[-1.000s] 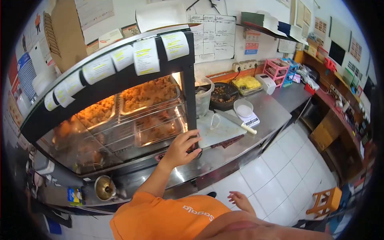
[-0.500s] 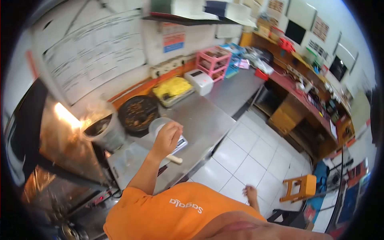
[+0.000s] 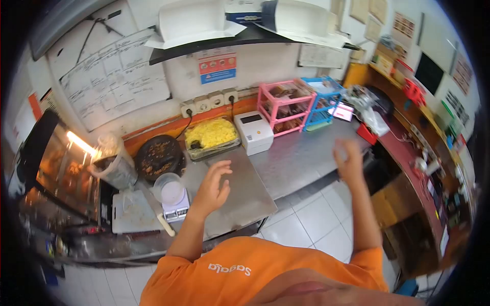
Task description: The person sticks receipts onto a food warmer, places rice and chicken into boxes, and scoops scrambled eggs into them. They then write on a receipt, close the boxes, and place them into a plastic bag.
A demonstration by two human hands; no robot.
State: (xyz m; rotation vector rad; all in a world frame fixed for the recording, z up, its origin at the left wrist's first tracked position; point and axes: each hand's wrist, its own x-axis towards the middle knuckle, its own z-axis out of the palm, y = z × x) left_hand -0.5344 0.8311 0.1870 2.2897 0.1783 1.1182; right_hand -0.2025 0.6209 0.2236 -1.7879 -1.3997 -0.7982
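Observation:
Over the steel counter, my left hand (image 3: 208,193) is raised with its fingers apart and nothing in it. Just left of it, a clear round tub (image 3: 172,189) rests on a white digital scale (image 3: 176,213). My right hand (image 3: 348,159) is held up at the right, blurred by motion, so its fingers cannot be made out. Behind the scale sit a dark round pan (image 3: 160,157) of browned food and a glass tray of yellow food (image 3: 212,135). A knife with a pale handle (image 3: 166,225) lies by a white cutting board (image 3: 135,211).
At the back are a white label printer (image 3: 254,133), a pink rack (image 3: 287,109) and a blue rack (image 3: 321,102). A lit glass cabinet (image 3: 66,176) and a tall clear container (image 3: 115,166) stand left. White boxes (image 3: 191,23) are on the shelf above.
The view has swung toward the counter. My left hand has moved off the tub and its fingers have opened. My right hand has risen from low down to above the counter's right part.

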